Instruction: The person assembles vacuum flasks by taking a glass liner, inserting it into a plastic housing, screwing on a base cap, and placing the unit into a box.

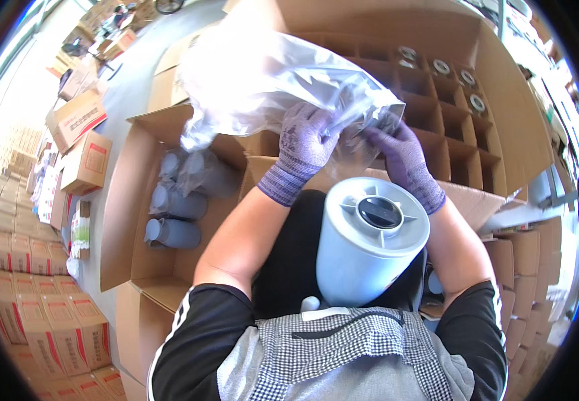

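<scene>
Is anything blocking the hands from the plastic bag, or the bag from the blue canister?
Nothing clearly blocks either: the left hand and right hand touch the plastic bag. A cardboard flap shows between the bag and the blue canister, but seems to lie beneath; one view leaves depth unsure.

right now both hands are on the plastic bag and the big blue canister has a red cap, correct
In the head view, the cap on the big blue canister is black, not red; the left hand and right hand are on the plastic bag.
</scene>
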{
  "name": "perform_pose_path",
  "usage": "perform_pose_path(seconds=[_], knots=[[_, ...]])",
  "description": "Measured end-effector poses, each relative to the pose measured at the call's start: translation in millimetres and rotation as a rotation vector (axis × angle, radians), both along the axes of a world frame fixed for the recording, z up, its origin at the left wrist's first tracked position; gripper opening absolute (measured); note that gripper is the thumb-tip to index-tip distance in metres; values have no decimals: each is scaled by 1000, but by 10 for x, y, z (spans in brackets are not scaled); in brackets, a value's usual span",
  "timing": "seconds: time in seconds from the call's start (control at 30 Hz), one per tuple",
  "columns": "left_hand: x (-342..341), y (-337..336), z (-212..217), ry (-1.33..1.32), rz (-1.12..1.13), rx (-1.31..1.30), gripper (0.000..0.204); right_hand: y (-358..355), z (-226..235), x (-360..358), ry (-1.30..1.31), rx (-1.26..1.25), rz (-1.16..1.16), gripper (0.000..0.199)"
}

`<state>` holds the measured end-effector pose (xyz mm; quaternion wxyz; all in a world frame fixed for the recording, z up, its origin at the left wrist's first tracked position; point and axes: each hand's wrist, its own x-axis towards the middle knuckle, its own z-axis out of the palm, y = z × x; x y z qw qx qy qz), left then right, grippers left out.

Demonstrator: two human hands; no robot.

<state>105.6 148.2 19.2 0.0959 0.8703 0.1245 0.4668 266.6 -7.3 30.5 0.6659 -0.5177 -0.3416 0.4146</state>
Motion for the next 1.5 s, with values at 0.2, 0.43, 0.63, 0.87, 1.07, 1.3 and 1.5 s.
perform_pose_path(seconds=[0.2, 0.43, 0.63, 0.87, 1.07, 1.3, 1.5], knots=[[-676, -673, 138, 62, -460, -1646, 22, -1217, -176, 98, 311, -56, -67, 34], [-1609, -1235, 500, 611, -942, -856, 23, -2095, 229, -417, -653, -11, 497, 42], [-2070, -1829, 39, 109, -295, -663, 27, -2064, -125, -933, -1041, -63, 398, 43], [-2109, -1853, 366, 84, -206, 91, 31, -2284, 181, -1103, -709, -152, 293, 25], [-2948, -2187, 165, 311, -196, -31, 28, -2537, 587, -1337, -932, -280, 530, 34], [-2995, -1891, -114, 109, -236, 163, 30, -844, 62, -2076, -2115, 762, 653, 21], [-2584, -1436, 278, -53, -41, -230, 30, -1011, 494, -1451, -1752, 330, -338, 14]])
